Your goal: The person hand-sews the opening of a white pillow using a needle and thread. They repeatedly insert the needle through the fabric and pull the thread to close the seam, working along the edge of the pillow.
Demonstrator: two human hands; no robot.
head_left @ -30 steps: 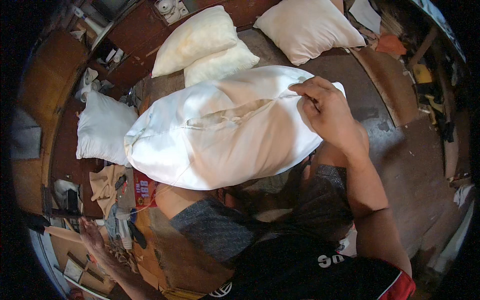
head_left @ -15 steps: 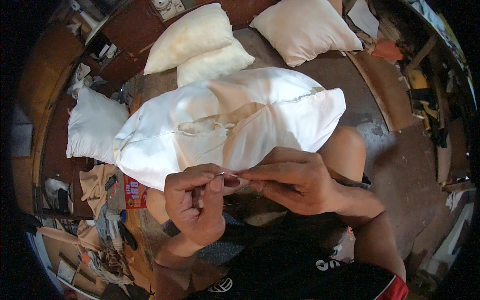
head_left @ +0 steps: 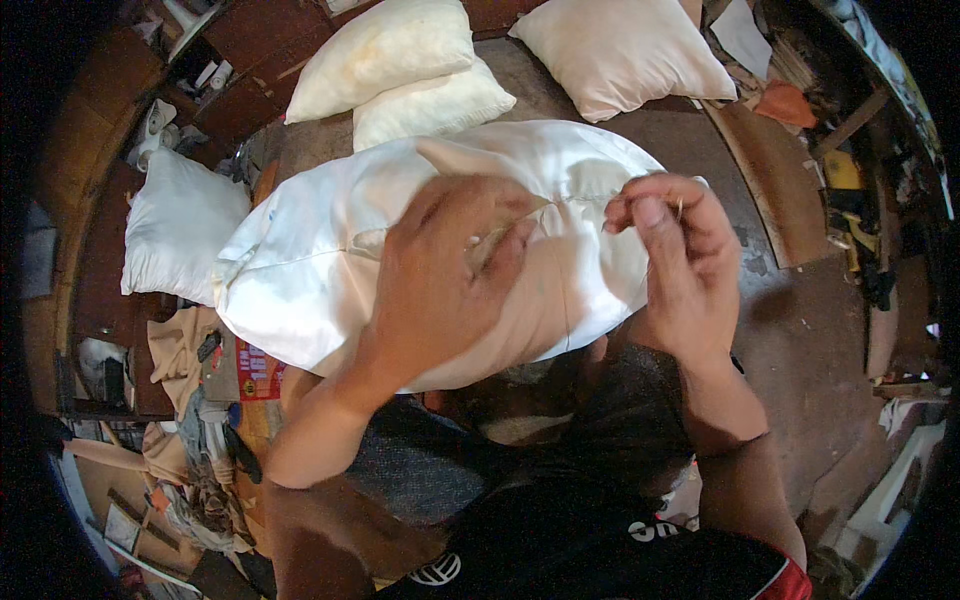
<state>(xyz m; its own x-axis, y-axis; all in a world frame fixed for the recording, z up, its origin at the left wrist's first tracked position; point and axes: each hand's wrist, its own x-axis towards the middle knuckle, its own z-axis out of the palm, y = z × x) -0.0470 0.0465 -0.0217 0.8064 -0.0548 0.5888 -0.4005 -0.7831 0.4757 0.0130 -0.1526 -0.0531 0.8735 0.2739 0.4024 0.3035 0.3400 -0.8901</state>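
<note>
A large white cushion of shiny cloth lies across my lap. A seam crosses its upper side, and a gap in that seam is now partly covered by my hand. Over the cushion's middle, my left hand is smeared by motion, so its grip cannot be made out. To the right, above the cushion's right end, my right hand is raised with its fingers curled and closed. A thin, pale needle-like thing shows at those fingers.
Two cream pillows are stacked at the back, with another pillow to their right. A white pillow stands at the left. Crumpled cloths lie at lower left. A brown board lies on the floor at right.
My hands were together in front of the cushion, pinching a thin, shiny thing. They have parted and moved forward over it, the left to the middle, the right toward its right end.
</note>
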